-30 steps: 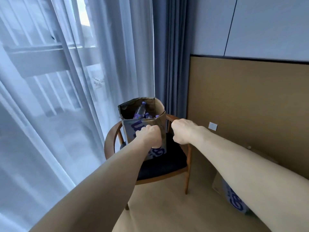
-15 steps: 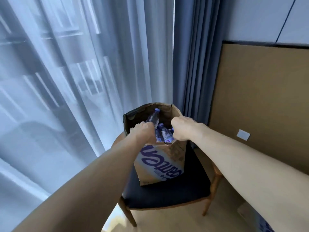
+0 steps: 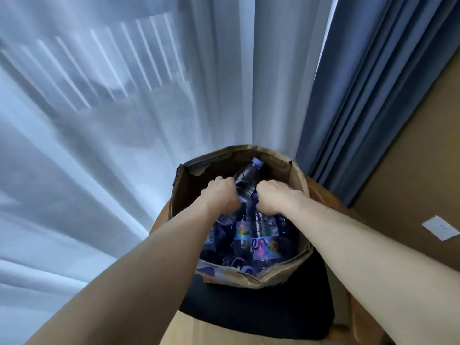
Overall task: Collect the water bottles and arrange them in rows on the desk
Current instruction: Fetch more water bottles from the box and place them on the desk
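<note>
Hanging across the left and upper middle of the frame, a sheer white curtain (image 3: 99,145) is noted, blurred. Lower left: a bare forearm is extended to the centre, where the left hand (image 3: 220,195) is sunk inside an open cardboard box (image 3: 297,175). Fingers are curled and pressed against a tilted bottle (image 3: 245,181); whether the grip is clamped on it cannot be told. The tilted bottle is propped in the box just above centre frame, cap pointed to the upper right, body lodged between the two hands. Below it, more water bottles (image 3: 251,241) with purple labels are packed in the box. The box is set on the dark seat of a wooden chair (image 3: 249,312), bottom centre. Just right of centre, the right hand (image 3: 276,197) is turned down among the bottles, fingers curled and hidden; its grip cannot be told. Upper right: a blue curtain (image 3: 368,108). Far right: a brown wall panel (image 3: 410,183) with a white plate (image 3: 440,227) fixed to it.
</note>
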Available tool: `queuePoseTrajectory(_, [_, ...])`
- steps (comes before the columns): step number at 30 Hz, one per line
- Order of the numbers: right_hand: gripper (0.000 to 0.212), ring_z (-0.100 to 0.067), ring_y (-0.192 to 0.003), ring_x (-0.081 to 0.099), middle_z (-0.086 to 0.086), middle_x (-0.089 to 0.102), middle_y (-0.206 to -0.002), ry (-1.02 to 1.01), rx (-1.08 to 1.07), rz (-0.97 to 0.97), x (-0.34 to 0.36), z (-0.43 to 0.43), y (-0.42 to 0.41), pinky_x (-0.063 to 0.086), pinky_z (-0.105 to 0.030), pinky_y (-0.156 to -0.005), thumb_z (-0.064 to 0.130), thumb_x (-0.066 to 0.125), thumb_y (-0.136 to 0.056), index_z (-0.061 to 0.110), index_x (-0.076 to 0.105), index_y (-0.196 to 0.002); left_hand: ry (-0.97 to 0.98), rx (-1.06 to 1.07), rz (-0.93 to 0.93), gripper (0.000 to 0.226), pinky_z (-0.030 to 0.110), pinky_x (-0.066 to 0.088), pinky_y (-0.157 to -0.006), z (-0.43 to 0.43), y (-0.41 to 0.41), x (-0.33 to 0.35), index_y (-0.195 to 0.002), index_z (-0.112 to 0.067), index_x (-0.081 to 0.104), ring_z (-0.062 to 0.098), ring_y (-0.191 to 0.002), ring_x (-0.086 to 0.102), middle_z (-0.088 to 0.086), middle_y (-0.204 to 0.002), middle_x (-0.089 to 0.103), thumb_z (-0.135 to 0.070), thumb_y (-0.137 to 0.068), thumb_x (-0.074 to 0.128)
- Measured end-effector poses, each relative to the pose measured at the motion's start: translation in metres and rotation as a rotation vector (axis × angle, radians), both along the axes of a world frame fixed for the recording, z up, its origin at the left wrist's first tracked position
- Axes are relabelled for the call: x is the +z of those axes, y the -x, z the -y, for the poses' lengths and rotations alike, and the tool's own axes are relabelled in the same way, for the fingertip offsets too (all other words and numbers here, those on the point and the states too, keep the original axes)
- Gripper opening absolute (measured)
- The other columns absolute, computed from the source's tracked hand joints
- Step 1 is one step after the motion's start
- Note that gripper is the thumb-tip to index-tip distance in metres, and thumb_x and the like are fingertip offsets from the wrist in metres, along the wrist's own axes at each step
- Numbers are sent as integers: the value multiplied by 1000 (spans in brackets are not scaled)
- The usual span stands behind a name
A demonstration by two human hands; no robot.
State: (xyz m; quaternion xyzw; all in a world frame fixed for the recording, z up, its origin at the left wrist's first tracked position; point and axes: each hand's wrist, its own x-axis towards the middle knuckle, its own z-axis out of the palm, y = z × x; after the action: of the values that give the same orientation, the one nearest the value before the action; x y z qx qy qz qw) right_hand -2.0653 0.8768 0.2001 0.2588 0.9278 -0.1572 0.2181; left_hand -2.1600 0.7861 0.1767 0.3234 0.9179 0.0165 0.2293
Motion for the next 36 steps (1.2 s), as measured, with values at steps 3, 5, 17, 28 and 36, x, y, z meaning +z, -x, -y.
queuePoseTrajectory(3, [23,-30,-96,60,-10,61,-107,49,13,49,-28,-13,19,49,-30,-73,18,56,-90,9,61,-110,-80,55,21,58,47,44,-98,-16,11,-16,-130,-15,44,33,-118,46,11,-128,45,-40,-82,67])
queuePoseTrajectory(5, [27,-31,-100,61,-11,61,-111,61,11,75,-44,-19,30,50,-32,-78,20,59,-89,11,61,-115,-174,76,45,55,48,44,-97,-26,18,-24,-124,-15,47,32,-114,50,11,-125,49,-42,-81,66])
queuePoseTrajectory(17, [51,-30,-108,58,-12,58,-120,146,-18,164,-86,-33,48,48,-34,-83,35,58,-90,9,48,-133,-288,202,101,69,41,49,-89,-58,27,-46,-128,-14,39,27,-110,57,6,-122,56,-47,-78,72])
queuePoseTrajectory(28, [84,-31,-113,57,-10,53,-128,70,91,81,-78,-20,45,50,-36,-87,41,69,-79,9,28,-144,-348,224,122,62,33,47,-83,-27,20,-4,-121,-23,48,23,-105,57,4,-116,57,-37,-68,77])
queuePoseTrajectory(36, [82,-27,-106,57,-9,54,-122,279,100,134,-49,-18,28,51,-38,-87,31,82,-67,14,35,-132,-437,260,245,49,36,52,-83,15,-2,4,-114,-17,53,23,-97,61,5,-107,61,-19,-71,77])
